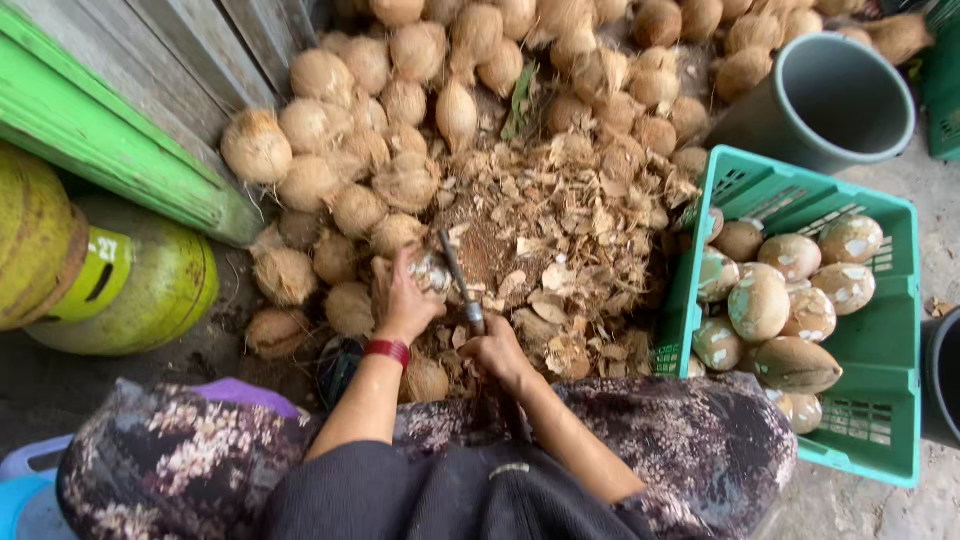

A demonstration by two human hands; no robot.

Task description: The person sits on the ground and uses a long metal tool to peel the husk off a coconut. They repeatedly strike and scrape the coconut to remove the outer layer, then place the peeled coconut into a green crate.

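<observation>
Coconut (432, 270) held by left hand (402, 300); right hand (497, 352) grips one knife (460, 285).

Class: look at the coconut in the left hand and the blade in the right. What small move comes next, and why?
Probably another paring stroke: the knife in the right hand meets the part-shelled coconut that the left hand holds.

A weathered grey plank wall (190, 50) with a bright green painted beam (110, 150) runs along the upper left. Below lies bare grey concrete floor (900, 170), dusty and cracked. Soft, even daylight falls over the scene, casting only faint shadows.
</observation>
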